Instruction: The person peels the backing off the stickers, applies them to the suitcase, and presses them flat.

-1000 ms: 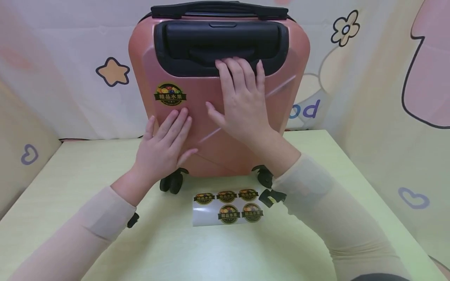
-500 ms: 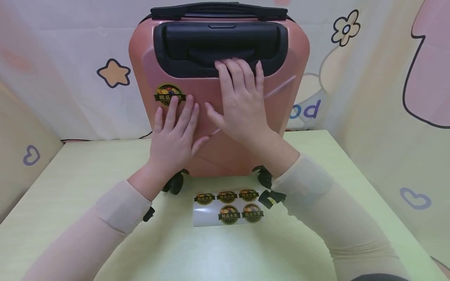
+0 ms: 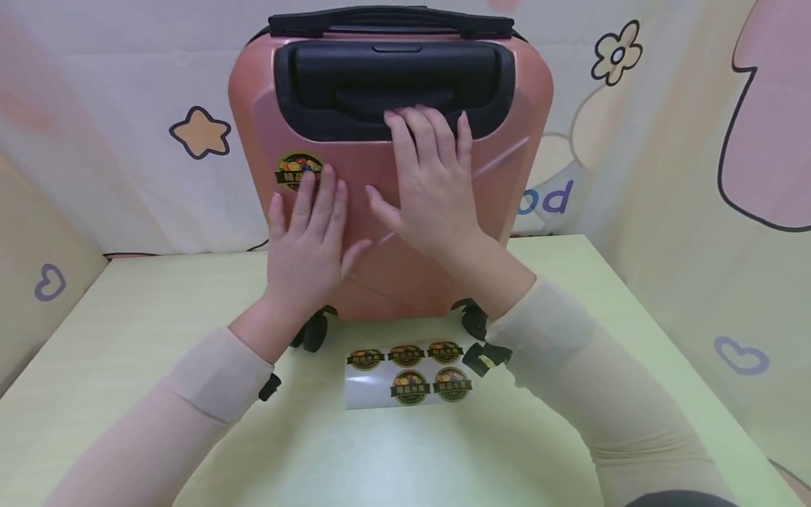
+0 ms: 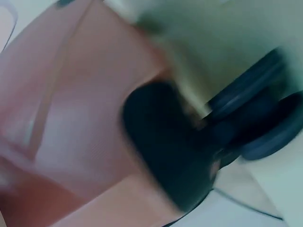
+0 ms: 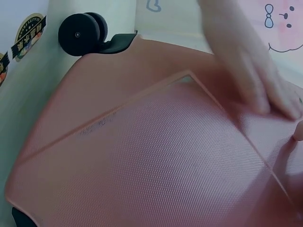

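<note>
Partly behind left grip [image 3: 306, 252], a sticker [image 3: 293, 167]

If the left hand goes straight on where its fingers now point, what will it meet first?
First the round sticker, which the left hand partly covers in the head view; past it, up the suitcase, probably the black handle. Whether its fingers touch or hover is unclear.

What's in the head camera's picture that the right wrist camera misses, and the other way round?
Only the head view: the black carry handle, the fruit sticker on the pink suitcase, and the orange star behind.

Only the right wrist view: the smiling face drawn on the backdrop and faint small print beside a groove.

Both: the suitcase, the left hand, a black double wheel and the sticker sheet, only partly seen from the wrist.
</note>
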Demonstrator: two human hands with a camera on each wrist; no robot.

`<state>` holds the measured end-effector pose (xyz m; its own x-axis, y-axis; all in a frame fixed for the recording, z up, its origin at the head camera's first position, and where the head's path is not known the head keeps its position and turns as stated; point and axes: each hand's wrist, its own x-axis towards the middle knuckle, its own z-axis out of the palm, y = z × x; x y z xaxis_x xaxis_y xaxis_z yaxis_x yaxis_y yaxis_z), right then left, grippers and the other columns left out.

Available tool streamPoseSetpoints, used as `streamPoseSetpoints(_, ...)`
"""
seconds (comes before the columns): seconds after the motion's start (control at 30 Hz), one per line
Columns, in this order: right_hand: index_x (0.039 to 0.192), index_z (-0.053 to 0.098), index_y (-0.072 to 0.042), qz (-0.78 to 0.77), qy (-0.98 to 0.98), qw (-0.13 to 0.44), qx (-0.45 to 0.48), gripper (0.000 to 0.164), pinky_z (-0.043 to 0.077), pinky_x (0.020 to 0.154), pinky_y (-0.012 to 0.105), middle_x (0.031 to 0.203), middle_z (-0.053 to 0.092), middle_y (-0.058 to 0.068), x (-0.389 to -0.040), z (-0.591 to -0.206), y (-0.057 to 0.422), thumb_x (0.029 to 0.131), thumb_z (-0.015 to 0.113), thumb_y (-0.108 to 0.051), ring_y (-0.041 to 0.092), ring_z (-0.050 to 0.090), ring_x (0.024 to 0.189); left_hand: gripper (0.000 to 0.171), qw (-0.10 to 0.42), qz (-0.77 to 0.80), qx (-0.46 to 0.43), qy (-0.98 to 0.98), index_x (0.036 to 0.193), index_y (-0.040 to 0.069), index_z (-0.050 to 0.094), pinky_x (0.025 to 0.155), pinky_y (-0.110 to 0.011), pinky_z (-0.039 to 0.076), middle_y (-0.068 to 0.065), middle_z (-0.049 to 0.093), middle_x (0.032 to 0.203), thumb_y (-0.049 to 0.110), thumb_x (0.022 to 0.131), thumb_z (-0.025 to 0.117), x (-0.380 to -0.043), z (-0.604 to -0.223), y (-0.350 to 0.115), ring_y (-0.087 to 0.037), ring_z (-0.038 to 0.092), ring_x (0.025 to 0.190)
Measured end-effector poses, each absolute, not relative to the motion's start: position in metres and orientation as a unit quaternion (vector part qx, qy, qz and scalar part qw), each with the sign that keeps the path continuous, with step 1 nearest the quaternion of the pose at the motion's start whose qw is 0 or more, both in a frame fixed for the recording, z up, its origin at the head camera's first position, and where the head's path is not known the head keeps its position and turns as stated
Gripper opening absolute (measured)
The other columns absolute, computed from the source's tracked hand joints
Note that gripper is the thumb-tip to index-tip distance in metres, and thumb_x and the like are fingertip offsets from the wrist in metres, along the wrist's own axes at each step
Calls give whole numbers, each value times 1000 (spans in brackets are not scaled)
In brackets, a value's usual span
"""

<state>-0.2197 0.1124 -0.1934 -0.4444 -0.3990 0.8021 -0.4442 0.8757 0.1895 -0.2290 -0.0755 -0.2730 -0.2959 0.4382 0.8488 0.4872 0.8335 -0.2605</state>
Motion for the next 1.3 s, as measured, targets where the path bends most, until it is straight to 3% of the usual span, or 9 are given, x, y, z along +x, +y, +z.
streamPoseSetpoints(0.13, 138, 38, -2, 26, -847, 468, 249, 70, -2, 110, 47, 138, 39, 16, -220, -194, 112, 86, 52, -47, 30, 26, 131, 68, 516, 2, -322, -794, 147, 4, 25, 108, -53, 7, -10, 20, 153, 49, 97, 32, -225, -281, -75, -26, 16, 140)
streamPoseSetpoints(0.37, 138, 37, -3, 30, -853, 461, 244, 71, -2, 110, 47, 139, 38, 15, -219, -195, 112, 86, 52, -48, 30, 26, 131, 73, 524, -71, -259, -808, 147, 2, 22, 108, -55, 5, -13, 18, 153, 51, 95, 35, -230, -256, -78, -28, 11, 141)
streamPoseSetpoints(0.6, 138, 38, -3, 38, -852, 459, 250, 70, 0, 111, 47, 138, 39, 15, -218, -200, 111, 86, 53, -47, 29, 26, 131, 70, 517, -40, -297, -802, 146, 3, 26, 108, -54, 6, -11, 17, 154, 52, 96, 33, -225, -280, -79, -28, 12, 141)
streamPoseSetpoints(0.83, 138, 38, -3, 35, -848, 463, 256, 70, -1, 110, 47, 138, 39, 15, -217, -198, 110, 85, 53, -47, 30, 27, 130, 77, 531, -86, -274, -797, 150, 8, 10, 108, -55, 3, -10, 12, 155, 49, 94, 42, -227, -264, -89, -27, 10, 141)
streamPoseSetpoints(1.1, 138, 37, -3, 36, -852, 460, 246, 71, -1, 111, 47, 138, 38, 16, -218, -200, 114, 84, 55, -46, 29, 26, 131, 69, 513, -23, -342, -787, 146, 3, 27, 109, -53, 3, -10, 17, 154, 51, 97, 33, -223, -291, -85, -28, 12, 140)
streamPoseSetpoints(1.3, 138, 38, -3, 41, -847, 467, 251, 71, -1, 111, 46, 138, 38, 15, -219, -201, 112, 85, 54, -47, 29, 26, 131, 77, 528, -80, -292, -794, 150, 7, 11, 108, -55, 1, -10, 10, 155, 50, 94, 41, -225, -267, -89, -28, 8, 141)
